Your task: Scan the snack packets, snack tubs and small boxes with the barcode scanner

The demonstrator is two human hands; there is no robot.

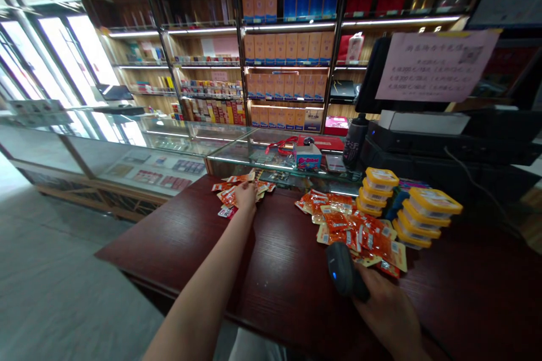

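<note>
My left hand (246, 196) reaches across the counter to a loose pile of orange snack packets (228, 197). Its fingers are bent and pressed together on a packet there; the fingertips are small and blurred. In my right hand (387, 304) is a black barcode scanner (341, 268) with a blue light, gripped by its handle. The scanner head points left, just in front of a larger heap of orange snack packets (339, 220). A small pink-red packet (227, 212) lies at the near edge of the left pile.
Two stacks of yellow-lidded tubs (375, 192) (427, 217) stand behind the larger heap. Farther back are a small blue-pink box (307, 158), a black bottle (354, 141) and a monitor bearing a pink paper sign (436, 67). Glass display cases (169, 138) border the wooden counter (182, 237).
</note>
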